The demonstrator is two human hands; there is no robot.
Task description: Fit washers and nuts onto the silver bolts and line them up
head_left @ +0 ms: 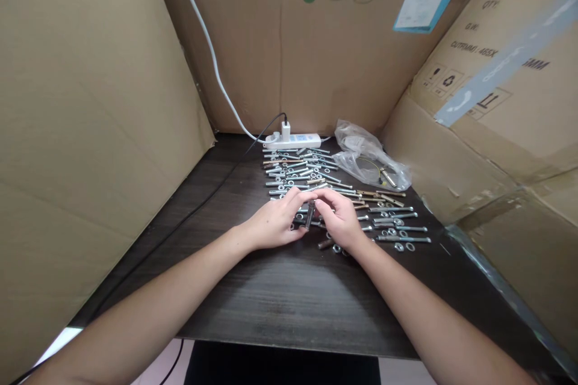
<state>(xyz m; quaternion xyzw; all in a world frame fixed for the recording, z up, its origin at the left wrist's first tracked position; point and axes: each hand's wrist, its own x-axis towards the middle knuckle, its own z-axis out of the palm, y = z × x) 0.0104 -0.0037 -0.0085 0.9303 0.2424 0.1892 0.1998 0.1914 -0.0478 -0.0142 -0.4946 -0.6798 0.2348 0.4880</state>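
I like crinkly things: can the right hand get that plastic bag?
Probably yes: only low metal parts lie between the right hand and the plastic bag, though that hand is at a dark cylinder.

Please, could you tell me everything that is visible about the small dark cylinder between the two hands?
The small dark cylinder looks metallic, with a dull shine along its side. In the picture it is nearly upright, its top leaning slightly right. The left hand holds it, thumb near the lower end and fingers near the top. The right hand has its fingertips close by the upper end; whether they touch it is unclear. Finer details, such as any thread, are too small to tell.
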